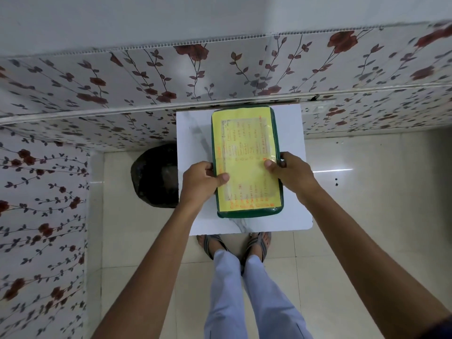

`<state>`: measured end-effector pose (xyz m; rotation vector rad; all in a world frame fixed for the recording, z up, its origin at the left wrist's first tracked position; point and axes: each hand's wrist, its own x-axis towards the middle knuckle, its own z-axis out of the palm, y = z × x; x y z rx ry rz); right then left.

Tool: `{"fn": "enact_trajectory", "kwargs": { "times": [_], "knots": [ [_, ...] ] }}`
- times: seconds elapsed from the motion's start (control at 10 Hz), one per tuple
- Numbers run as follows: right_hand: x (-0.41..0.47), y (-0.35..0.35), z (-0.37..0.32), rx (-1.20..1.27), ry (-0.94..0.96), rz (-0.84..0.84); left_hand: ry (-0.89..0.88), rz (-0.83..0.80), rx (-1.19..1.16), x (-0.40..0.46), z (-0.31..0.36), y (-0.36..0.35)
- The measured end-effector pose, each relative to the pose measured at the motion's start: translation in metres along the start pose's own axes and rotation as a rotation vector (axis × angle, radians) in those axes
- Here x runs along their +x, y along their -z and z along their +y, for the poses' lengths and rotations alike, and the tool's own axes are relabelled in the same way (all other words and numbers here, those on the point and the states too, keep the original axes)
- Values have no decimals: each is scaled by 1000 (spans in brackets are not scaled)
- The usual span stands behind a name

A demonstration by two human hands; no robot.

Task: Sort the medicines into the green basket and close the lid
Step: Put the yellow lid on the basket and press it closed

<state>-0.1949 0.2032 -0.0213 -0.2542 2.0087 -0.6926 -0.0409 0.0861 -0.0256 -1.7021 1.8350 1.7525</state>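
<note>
The green basket [279, 192] stands on a small white table [193, 133], its long side running away from me. Its lid [244, 152] lies flat over the top, covered by a yellow sheet with orange print. My left hand [201, 181] grips the lid's left edge, thumb on top of the yellow sheet. My right hand [289, 172] grips the right edge the same way, thumb on top and fingers curled around the green rim. No medicines are visible; the basket's inside is hidden under the lid.
A dark round bin lined with a black bag [156, 174] sits on the floor left of the table. Flower-patterned wall panels [97, 89] run behind and along the left. My sandalled feet [234, 245] stand at the table's front edge on a pale tiled floor.
</note>
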Motion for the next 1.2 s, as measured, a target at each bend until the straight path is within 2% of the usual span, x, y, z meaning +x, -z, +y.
{"fn": "enact_trajectory", "kwargs": {
  "times": [0.1, 0.2, 0.3, 0.4, 0.5, 0.7, 1.2],
  "knots": [
    [-13, 7, 11, 83, -60, -146, 55, -87, 20, -11, -5, 2],
    [-26, 3, 28, -26, -80, -208, 40, -158, 240, -24, -16, -5],
    [-30, -6, 32, -106, -21, -99, -1, -72, 273, -29, -26, -14],
    [-28, -8, 33, -173, -1, -88, -18, -36, 252, -30, -30, -16],
    [-29, -5, 36, -119, -12, -143, -12, -48, 180, -34, -29, -12],
    [-32, -3, 47, -15, -10, -96, 4, 14, 68, -44, -34, -14],
    [-76, 21, 31, 17, 14, -111, 61, 42, -44, -90, -13, 4]
  ]
}}
